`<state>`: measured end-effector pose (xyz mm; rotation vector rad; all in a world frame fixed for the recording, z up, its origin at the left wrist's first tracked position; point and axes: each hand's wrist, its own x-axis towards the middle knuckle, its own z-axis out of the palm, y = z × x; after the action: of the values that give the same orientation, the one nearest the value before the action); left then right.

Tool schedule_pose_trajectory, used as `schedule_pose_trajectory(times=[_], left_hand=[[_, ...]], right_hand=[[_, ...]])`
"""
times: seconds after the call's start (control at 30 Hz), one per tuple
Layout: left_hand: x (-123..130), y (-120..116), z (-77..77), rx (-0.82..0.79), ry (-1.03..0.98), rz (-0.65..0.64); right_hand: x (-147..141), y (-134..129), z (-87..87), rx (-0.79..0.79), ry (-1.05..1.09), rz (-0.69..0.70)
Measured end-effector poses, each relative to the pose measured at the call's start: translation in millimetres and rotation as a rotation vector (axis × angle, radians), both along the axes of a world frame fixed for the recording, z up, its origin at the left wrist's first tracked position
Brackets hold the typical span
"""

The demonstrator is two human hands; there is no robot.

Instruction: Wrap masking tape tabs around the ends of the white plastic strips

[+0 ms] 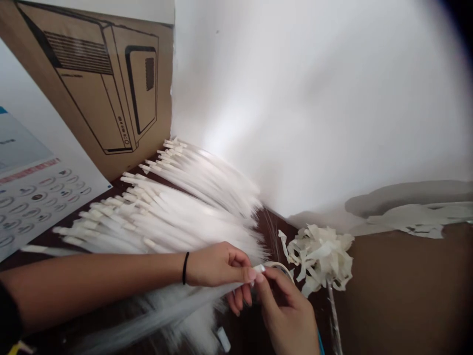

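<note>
Between thumb and fingers, my left hand (pixel 221 266) grips a bundle of thin white fibres (pixel 173 313) near its white-wrapped end. That bundle trails down to the lower left, blurred. The thumb and index finger of my right hand (pixel 290 308) pinch the same white tip (pixel 259 269), touching my left fingertips. Behind my left hand lie many similar fibre bundles (pixel 166 212) with wrapped ends pointing left. A tape roll (pixel 279 268), partly hidden, sits just behind my right hand.
A clump of torn pale tape strips (pixel 325 254) tops a clear-wrapped stick (pixel 334 315) at the right. A small white piece (pixel 223 339) lies at the bottom. Printed cardboard (pixel 84 74) and a printed sheet (pixel 37 197) stand left; a white panel (pixel 314 98) rises behind.
</note>
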<state>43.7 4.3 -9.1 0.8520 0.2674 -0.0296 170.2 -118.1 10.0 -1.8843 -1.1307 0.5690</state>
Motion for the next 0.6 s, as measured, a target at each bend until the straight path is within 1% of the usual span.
schedule_pose_trajectory(times=[0.13, 0.23, 0.3, 0.47, 0.6], left_hand=[[0, -4, -1.5, -0.006, 0.019, 0.041], [1, -5, -2.2, -0.004, 0.026, 0.080], [2, -5, -2.9, -0.009, 0.029, 0.096], [3, -6, -5.5, -0.033, 0.023, 0.108], [2, -5, -6.2, -0.024, -0.013, 0.096]], right_hand=[[-2, -6, -14.8, -0.095, 0.193, -0.103], [-2, -13, -23.3, -0.121, 0.347, -0.110], [-3, -14, -25.8, -0.074, 0.396, -0.086], [-8, -13, -29.3, 0.092, 0.407, -0.014], [-12, -11, -32.2, 0.162, 0.396, -0.042]])
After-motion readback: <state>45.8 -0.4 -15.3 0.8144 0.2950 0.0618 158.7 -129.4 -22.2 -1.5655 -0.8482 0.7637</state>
